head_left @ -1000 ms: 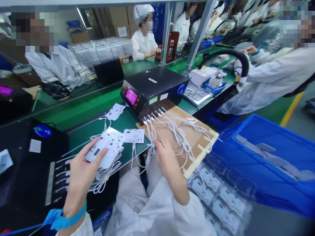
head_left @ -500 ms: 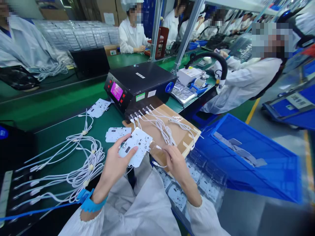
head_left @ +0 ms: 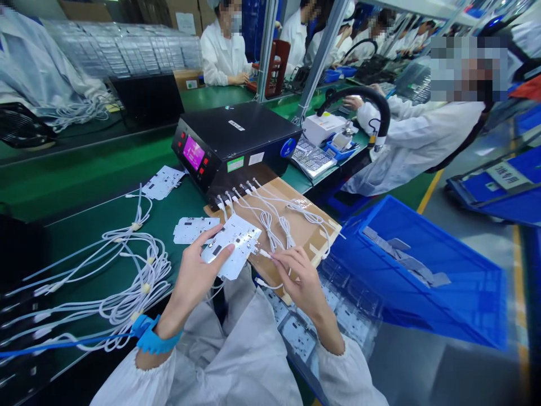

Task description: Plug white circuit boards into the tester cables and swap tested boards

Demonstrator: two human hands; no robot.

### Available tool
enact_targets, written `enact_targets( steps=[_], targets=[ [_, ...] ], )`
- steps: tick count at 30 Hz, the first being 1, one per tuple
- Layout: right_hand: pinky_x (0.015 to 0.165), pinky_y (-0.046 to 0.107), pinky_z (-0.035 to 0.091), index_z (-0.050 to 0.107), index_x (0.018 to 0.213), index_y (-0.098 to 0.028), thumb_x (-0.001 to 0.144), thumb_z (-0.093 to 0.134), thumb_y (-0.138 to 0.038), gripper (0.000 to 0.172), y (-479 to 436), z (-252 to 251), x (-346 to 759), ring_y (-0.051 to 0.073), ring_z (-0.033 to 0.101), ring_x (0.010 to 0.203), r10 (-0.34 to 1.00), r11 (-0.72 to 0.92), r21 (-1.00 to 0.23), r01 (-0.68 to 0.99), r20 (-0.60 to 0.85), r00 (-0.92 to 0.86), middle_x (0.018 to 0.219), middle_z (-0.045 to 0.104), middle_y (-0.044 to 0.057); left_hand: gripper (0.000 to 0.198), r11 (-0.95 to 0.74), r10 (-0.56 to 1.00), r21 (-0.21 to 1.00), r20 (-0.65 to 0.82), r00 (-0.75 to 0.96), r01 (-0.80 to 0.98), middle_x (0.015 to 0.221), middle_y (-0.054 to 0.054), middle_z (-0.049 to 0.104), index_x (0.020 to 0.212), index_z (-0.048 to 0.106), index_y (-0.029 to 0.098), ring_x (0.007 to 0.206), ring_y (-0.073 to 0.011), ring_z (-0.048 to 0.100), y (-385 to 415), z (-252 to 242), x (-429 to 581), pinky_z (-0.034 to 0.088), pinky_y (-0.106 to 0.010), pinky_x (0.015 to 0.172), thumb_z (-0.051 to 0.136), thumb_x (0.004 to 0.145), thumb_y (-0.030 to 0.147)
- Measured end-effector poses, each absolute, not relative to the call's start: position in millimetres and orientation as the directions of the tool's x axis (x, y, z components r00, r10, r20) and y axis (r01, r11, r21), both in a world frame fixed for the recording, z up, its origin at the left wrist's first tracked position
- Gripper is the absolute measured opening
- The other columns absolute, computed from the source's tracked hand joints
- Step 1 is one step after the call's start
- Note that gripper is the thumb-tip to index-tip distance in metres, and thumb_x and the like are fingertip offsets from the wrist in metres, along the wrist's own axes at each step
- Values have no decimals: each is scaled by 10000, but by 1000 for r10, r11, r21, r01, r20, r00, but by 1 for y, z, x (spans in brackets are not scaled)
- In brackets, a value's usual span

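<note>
My left hand (head_left: 196,270) grips a white circuit board (head_left: 232,242) by its left side, thumb on top, the board tilted above my lap. A blue wrist strap (head_left: 155,335) circles that wrist. My right hand (head_left: 299,277) pinches the white plug of a cable (head_left: 265,254) close to the board's right edge; whether the plug sits in the socket I cannot tell. Another white plug (head_left: 264,282) hangs just below. Behind the held board, a second circuit board (head_left: 192,230) lies on the green mat, and more boards (head_left: 164,182) lie farther back.
A black tester (head_left: 236,141) with a lit screen stands ahead, white cables running from it over a cardboard sheet (head_left: 253,217). Coiled white cables (head_left: 143,270) cover the left bench. At right are a blue bin (head_left: 465,282) and plastic trays of boards (head_left: 298,335). A co-worker (head_left: 422,132) sits beyond.
The view has shifted slightly. My right hand's fingers have spread a little around the plug, which stays close to the board's edge. The left hand keeps its grip on the board.
</note>
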State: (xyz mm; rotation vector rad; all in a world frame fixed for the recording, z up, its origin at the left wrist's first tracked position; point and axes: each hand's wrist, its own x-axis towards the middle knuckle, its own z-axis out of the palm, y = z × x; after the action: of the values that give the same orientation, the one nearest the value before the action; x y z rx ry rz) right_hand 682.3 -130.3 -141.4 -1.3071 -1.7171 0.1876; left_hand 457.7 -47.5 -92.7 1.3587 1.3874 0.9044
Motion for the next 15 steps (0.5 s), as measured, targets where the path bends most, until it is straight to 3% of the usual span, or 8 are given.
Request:
enact_targets(
  steps=[9, 15],
  targets=[
    [740, 383, 556, 729, 1177, -271, 936, 664, -53, 331, -128, -139, 678, 190, 626, 854, 740, 467, -546, 696, 672, 31, 964, 755, 41, 621, 94, 987, 962, -124, 102, 256, 1429, -89, 669, 1353, 684, 225, 1369, -296, 590, -46, -100, 455, 535, -401, 1105, 812, 803, 484],
    [745, 405, 561, 737, 1171, -283, 939, 666, -75, 319, -128, -141, 679, 197, 651, 843, 721, 465, -530, 710, 692, 45, 961, 767, 40, 643, 146, 981, 962, -171, 89, 230, 1403, -108, 683, 1335, 690, 195, 1322, -307, 625, -47, -96, 457, 569, -400, 1060, 822, 773, 478]
  ],
)
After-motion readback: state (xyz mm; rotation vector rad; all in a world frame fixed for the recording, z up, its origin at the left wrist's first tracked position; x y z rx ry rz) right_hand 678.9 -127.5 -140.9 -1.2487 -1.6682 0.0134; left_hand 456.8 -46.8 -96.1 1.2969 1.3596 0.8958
